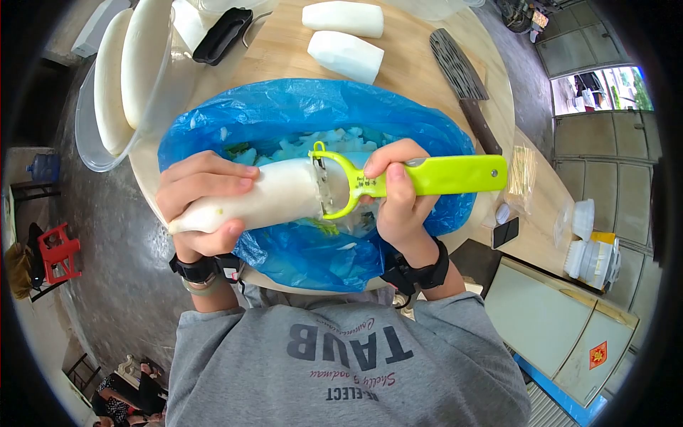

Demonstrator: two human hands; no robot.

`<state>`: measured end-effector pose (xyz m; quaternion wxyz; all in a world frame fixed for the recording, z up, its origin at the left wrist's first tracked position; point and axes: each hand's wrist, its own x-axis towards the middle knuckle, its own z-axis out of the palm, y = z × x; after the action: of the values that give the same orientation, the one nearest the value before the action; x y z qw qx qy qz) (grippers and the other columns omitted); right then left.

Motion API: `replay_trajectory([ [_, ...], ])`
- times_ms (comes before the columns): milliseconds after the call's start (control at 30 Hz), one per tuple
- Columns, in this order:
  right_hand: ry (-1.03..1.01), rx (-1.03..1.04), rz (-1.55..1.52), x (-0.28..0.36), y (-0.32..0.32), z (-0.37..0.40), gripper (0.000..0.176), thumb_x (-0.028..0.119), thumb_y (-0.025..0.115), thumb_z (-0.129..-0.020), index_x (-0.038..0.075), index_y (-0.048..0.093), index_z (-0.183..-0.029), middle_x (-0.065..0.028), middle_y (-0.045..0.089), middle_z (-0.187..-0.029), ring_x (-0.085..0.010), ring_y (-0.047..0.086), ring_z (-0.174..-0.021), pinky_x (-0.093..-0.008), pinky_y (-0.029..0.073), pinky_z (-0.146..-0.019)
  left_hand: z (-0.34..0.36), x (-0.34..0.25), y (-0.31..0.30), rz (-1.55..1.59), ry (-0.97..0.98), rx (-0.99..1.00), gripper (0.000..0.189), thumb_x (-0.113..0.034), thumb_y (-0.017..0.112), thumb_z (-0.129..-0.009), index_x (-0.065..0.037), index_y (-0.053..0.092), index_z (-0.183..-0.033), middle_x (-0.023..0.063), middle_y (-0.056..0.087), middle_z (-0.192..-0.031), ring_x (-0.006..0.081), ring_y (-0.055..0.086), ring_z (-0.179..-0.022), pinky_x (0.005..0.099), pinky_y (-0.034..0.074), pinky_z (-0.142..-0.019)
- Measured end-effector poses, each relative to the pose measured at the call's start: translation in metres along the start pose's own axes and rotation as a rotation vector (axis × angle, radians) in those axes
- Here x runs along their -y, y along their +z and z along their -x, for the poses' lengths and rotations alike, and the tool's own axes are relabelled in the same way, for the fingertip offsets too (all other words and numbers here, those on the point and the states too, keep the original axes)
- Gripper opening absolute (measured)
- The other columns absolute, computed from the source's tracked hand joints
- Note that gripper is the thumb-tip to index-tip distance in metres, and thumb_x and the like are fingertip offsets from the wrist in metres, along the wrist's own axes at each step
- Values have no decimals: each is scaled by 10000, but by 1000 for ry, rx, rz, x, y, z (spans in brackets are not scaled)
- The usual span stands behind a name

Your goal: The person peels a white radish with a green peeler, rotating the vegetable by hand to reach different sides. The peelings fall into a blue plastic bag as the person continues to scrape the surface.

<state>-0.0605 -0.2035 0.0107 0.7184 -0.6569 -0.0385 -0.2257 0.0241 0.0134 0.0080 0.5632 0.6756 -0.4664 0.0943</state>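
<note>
My left hand (206, 199) is wrapped round a white daikon radish (274, 193), held nearly level with its narrow tip to the left. In my right hand (405, 196) is a lime-green peeler (455, 175), its handle pointing right. The peeler's blade lies across the daikon near its right end. Below both hands spreads a blue plastic bag (299, 99), open at the top, with pale peelings (341, 140) and some green scraps inside. Black straps circle both wrists.
Two peeled daikon pieces (345, 55) lie on a wooden board (405, 53), with a cleaver (462, 75) to their right. A clear tub (87, 142) at the left holds long whole daikons (114, 85). A black tray (222, 35), skewers (521, 174) and a phone (506, 233) are also around.
</note>
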Motion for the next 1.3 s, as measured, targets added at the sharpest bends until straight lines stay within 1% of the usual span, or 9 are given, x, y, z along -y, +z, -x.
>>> replay_trajectory([
  [200, 90, -271, 23, -3, -8, -9, 154, 102, 391, -831, 22, 474, -728, -36, 512, -698, -60, 434, -514, -179, 346, -455, -1, 0, 0, 16, 15, -9, 355, -317, 646, -626, 11, 620, -759, 165, 621, -732, 214, 594, -597, 254, 444, -494],
  [467, 22, -172, -161, -3, -10, -5, 85, 116, 452, -821, 35, 466, -799, -50, 497, -754, -74, 451, -541, -192, 368, -503, -2, 0, 1, 12, 18, -11, 337, -298, 641, -620, 8, 620, -761, 164, 624, -739, 215, 597, -605, 254, 451, -506],
  [567, -163, -110, 5, -5, -10, -5, 134, 25, 527, -769, 29, 446, -876, -64, 470, -864, -111, 512, -686, -223, 423, -636, -1, 1, 0, 5, 7, -13, 341, -306, 633, -627, 6, 617, -765, 162, 621, -744, 214, 591, -612, 257, 444, -517],
  [667, -165, -41, -26, -3, -4, -9, 252, -39, 563, -726, 27, 421, -923, -71, 431, -929, -166, 533, -850, -268, 428, -766, 2, 0, 1, 1, -13, -4, 362, -337, 616, -642, 0, 611, -772, 159, 613, -752, 211, 576, -617, 261, 426, -529],
  [700, -182, -3, -31, -4, -6, -11, 246, -29, 547, -747, 27, 409, -943, -75, 423, -921, -233, 539, -948, -300, 426, -813, 2, -1, 1, 2, -18, -4, 361, -338, 616, -642, -1, 611, -772, 157, 613, -752, 210, 576, -618, 261, 426, -529],
  [900, -277, 129, -87, -11, -9, -15, 318, -81, 475, -769, 73, 316, -999, -87, 408, -882, -349, 494, -1053, -356, 388, -875, -1, 0, -1, 16, 8, 0, 329, -286, 642, -620, 7, 621, -768, 160, 626, -748, 217, 600, -626, 259, 457, -523],
  [1100, -324, 159, -40, -9, -7, -14, 337, -66, 470, -788, 99, 275, -1007, -95, 406, -867, -378, 487, -1059, -367, 382, -877, -2, -1, 0, 16, 1, -2, 331, -291, 644, -623, 7, 620, -766, 160, 626, -745, 216, 600, -626, 258, 457, -523],
  [1200, -321, 70, -5, -5, 0, -14, 229, 69, 463, -835, 108, 303, -995, -63, 394, -777, -361, 541, -951, -378, 463, -747, -2, 0, 0, 13, 0, -5, 334, -295, 644, -624, 7, 620, -765, 161, 627, -746, 216, 599, -624, 258, 455, -521],
  [1300, -333, 89, 17, -7, -5, -14, 237, 55, 467, -829, 103, 304, -995, -61, 395, -776, -349, 553, -929, -355, 471, -729, -2, 0, 0, 10, -1, -5, 336, -298, 644, -625, 8, 620, -763, 161, 627, -746, 214, 598, -621, 256, 454, -519],
])
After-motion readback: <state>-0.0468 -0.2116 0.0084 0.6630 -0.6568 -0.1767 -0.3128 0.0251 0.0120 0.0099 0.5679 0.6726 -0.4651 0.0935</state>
